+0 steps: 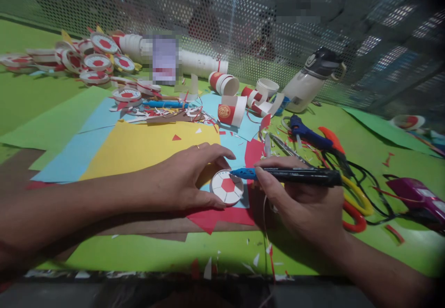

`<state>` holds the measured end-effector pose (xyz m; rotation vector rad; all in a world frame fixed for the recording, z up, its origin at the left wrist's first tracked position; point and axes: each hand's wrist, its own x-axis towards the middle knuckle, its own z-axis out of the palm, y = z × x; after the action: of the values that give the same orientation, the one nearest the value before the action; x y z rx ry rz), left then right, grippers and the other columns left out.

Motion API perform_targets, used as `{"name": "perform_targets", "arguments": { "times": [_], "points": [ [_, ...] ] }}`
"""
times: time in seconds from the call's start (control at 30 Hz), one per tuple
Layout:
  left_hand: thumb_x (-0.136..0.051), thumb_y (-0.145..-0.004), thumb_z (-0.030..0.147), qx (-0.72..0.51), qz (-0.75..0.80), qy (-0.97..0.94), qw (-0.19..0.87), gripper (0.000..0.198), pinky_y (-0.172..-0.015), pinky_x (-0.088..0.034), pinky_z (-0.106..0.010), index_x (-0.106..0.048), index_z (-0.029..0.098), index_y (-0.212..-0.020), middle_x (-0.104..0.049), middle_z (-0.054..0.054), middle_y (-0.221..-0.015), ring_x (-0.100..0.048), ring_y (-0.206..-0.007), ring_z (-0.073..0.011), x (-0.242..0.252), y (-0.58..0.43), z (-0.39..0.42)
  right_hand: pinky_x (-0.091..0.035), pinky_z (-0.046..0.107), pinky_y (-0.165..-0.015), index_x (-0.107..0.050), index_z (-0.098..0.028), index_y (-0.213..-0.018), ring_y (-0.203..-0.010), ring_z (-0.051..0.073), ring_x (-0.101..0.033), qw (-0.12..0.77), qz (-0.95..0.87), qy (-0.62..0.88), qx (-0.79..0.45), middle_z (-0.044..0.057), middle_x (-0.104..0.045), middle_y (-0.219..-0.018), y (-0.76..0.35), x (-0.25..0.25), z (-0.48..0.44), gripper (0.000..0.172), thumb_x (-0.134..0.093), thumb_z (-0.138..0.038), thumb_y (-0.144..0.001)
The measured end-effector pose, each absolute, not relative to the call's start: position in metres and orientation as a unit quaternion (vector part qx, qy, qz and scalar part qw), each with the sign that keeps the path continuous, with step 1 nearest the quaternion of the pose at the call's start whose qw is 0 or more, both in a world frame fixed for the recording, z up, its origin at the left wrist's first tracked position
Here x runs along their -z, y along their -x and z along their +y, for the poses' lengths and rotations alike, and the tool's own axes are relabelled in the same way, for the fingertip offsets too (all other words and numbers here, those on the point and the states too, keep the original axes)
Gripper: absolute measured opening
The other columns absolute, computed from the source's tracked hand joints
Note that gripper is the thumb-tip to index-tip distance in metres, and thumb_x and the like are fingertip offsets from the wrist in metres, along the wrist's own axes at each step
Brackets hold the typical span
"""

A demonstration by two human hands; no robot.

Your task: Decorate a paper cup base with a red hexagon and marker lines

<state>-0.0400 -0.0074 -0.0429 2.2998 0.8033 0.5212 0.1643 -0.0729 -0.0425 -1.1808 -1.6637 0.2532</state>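
A small round white disc point(217, 188) with a red hexagon at its centre and thin dark lines running outward lies on the coloured paper. My left hand point(189, 176) curves round its left side, thumb at the lower edge and fingers over the upper edge, steadying it. In my right hand point(295, 201) is a black marker point(295, 176) with a blue front end. Its tip meets the disc's upper right part, where small dots show along the rim. Beneath lie sheets of yellow paper point(149, 148), blue paper and red paper.
Similar discs point(97, 61) are heaped at the back left, near a long stack of paper cups point(201, 61). Cut cups point(231, 111) and scraps lie ahead. To the right are a glue gun point(309, 134), scissors point(359, 201), a purple tool point(417, 197) and a bottle point(306, 85).
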Motion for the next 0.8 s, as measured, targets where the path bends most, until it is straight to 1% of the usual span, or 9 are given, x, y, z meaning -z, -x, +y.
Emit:
{"name": "perform_targets", "arguments": {
  "times": [0.13, 0.27, 0.53, 0.8],
  "points": [
    [-0.077, -0.069, 0.037, -0.196, 0.305, -0.875, 0.322, 0.062, -0.082, -0.047, -0.029, -0.048, 0.021, -0.121, -0.063, -0.002, -0.112, -0.059, -0.099, -0.0186, 0.0425, 0.0399, -0.007, -0.055, 0.02, -0.071, -0.069, -0.018, -0.086, -0.073, 0.011, -0.068, 0.504, -0.705, 0.492, -0.084, 0.0, -0.072, -0.078, -0.1654, 0.0436, -0.0721, 0.01, -0.068, -0.013, -0.078],
    [-0.076, -0.069, 0.04, -0.19, 0.308, -0.876, 0.319, 0.063, -0.083, -0.047, -0.03, -0.047, 0.022, -0.123, -0.063, -0.002, -0.113, -0.059, -0.1, -0.0195, 0.042, 0.0404, -0.0072, -0.054, 0.019, -0.07, -0.069, -0.018, -0.085, -0.071, 0.01, -0.067, 0.486, -0.714, 0.495, -0.097, 0.0, -0.072, -0.076, -0.1652, 0.0425, -0.0723, 0.007, -0.067, -0.015, -0.079],
    [-0.076, -0.07, 0.038, -0.194, 0.305, -0.878, 0.314, 0.061, -0.083, -0.046, -0.028, -0.047, 0.023, -0.122, -0.063, -0.001, -0.113, -0.059, -0.101, -0.0184, 0.0429, 0.0401, -0.0079, -0.054, 0.022, -0.069, -0.069, -0.017, -0.086, -0.07, 0.012, -0.067, 0.472, -0.724, 0.493, -0.098, 0.001, -0.072, -0.076, -0.1656, 0.0425, -0.0724, 0.006, -0.067, -0.018, -0.081],
    [-0.075, -0.07, 0.039, -0.191, 0.306, -0.881, 0.307, 0.061, -0.081, -0.047, -0.028, -0.047, 0.023, -0.122, -0.063, -0.001, -0.113, -0.059, -0.1, -0.0184, 0.0427, 0.0399, -0.008, -0.055, 0.023, -0.068, -0.068, -0.022, -0.086, -0.071, 0.013, -0.068, 0.482, -0.724, 0.484, -0.096, -0.002, -0.072, -0.076, -0.1672, 0.0451, -0.0718, 0.01, -0.069, -0.016, -0.079]
  ]
}}
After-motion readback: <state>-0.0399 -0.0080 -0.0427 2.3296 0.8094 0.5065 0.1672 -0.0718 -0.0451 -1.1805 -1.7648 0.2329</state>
